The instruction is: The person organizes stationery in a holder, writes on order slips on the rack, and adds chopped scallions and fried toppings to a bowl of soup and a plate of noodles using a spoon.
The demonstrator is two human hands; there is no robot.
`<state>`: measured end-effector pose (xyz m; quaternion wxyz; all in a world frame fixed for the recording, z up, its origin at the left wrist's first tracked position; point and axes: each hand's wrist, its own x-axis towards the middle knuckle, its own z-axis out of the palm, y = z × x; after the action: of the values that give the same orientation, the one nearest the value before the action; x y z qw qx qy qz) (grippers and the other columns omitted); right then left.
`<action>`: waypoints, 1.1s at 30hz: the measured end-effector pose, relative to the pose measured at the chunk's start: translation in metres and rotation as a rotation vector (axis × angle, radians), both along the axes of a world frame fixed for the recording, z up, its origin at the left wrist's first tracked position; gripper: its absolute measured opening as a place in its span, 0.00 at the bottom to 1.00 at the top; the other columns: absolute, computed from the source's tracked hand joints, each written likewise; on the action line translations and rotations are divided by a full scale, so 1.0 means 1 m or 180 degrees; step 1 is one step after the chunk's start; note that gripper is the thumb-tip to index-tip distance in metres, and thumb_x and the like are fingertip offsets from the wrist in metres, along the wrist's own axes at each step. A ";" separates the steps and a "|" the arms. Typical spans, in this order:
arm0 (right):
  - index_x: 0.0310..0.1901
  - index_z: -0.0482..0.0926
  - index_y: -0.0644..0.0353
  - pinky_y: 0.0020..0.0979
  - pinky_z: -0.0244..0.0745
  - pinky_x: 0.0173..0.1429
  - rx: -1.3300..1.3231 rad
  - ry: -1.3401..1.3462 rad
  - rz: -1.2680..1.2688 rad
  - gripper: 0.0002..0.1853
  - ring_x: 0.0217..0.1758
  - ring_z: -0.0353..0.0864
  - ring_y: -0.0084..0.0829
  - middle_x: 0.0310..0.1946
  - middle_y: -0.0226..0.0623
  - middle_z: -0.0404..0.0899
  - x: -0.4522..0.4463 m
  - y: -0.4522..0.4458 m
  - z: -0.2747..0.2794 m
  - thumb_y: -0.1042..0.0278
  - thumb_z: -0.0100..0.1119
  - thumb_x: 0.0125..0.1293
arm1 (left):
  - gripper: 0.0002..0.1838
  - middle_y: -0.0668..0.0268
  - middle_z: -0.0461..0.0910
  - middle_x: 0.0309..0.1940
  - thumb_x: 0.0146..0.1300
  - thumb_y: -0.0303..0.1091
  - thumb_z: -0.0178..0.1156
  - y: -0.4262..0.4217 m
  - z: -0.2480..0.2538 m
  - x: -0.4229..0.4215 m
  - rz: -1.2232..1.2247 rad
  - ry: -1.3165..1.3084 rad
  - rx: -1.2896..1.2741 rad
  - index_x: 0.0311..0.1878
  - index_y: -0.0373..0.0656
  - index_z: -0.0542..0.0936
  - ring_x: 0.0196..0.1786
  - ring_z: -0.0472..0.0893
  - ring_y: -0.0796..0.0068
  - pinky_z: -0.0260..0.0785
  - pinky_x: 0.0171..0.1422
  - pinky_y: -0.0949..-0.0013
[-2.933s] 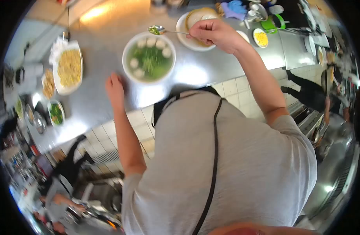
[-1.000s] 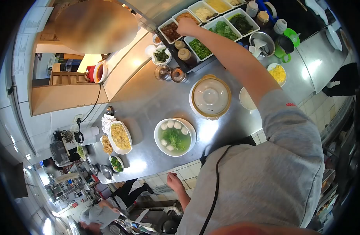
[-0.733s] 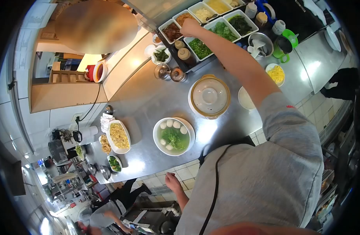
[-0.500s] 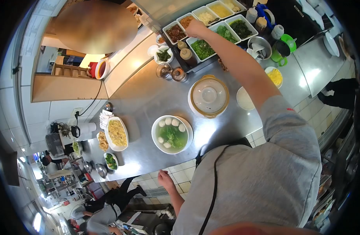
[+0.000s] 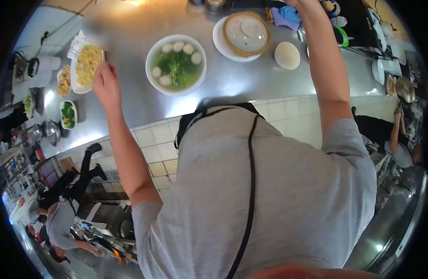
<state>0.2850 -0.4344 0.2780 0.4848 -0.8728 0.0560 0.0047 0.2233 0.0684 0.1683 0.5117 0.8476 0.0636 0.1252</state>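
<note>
My left hand (image 5: 107,83) is at the right side of a long white dish of yellow fried rice (image 5: 88,63). Its fingers are curled in, and I cannot see whether they grip the dish's rim. My right hand (image 5: 294,3) is mostly cut off by the top edge, close to a blue cloth (image 5: 289,15); its fingers are hidden. Between my arms stands a white bowl of green soup with pale round balls (image 5: 177,65). To its right, a lidded clay pot (image 5: 246,33) rests on a white plate (image 5: 219,39).
A small pale bowl (image 5: 287,56) stands right of the pot. Further left are a dish of brownish food (image 5: 64,81), a dish of greens (image 5: 69,115) and metal bowls (image 5: 51,132). Co-workers (image 5: 63,223) stand lower left, another person (image 5: 400,149) at right.
My left hand has risen from beside the counter to the rice dish. My right hand has left the topping containers. The view has tilted, so the counter sits higher and the containers are mostly out of frame.
</note>
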 end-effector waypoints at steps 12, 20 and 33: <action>0.44 0.87 0.63 0.42 0.84 0.45 -0.1910 -0.0171 0.0840 0.08 0.35 0.89 0.47 0.32 0.48 0.88 -0.164 0.190 -0.072 0.69 0.61 0.74 | 0.25 0.72 0.74 0.22 0.82 0.48 0.54 0.019 -0.061 0.027 -0.0815 0.0606 -0.0324 0.34 0.38 0.85 0.29 0.72 0.81 0.66 0.37 0.70; 0.47 0.86 0.62 0.27 0.75 0.39 -0.0232 0.0707 0.0394 0.09 0.33 0.81 0.22 0.31 0.29 0.85 -0.149 0.150 -0.046 0.65 0.64 0.79 | 0.28 0.67 0.75 0.22 0.83 0.49 0.50 0.045 -0.080 0.040 -0.1068 0.0608 0.0020 0.33 0.37 0.84 0.28 0.74 0.74 0.67 0.36 0.65; 0.35 0.86 0.63 0.32 0.75 0.36 0.0554 -0.0749 -0.1093 0.15 0.30 0.81 0.24 0.27 0.32 0.84 0.146 -0.058 -0.104 0.60 0.65 0.75 | 0.32 0.66 0.79 0.20 0.87 0.52 0.46 0.037 -0.123 -0.013 -0.0845 0.1537 0.0054 0.31 0.38 0.84 0.26 0.78 0.75 0.70 0.33 0.66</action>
<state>0.4313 -0.4923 0.1744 0.5551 -0.7999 0.1462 -0.1749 0.2104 0.1057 0.0454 0.4866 0.8580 0.0711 -0.1482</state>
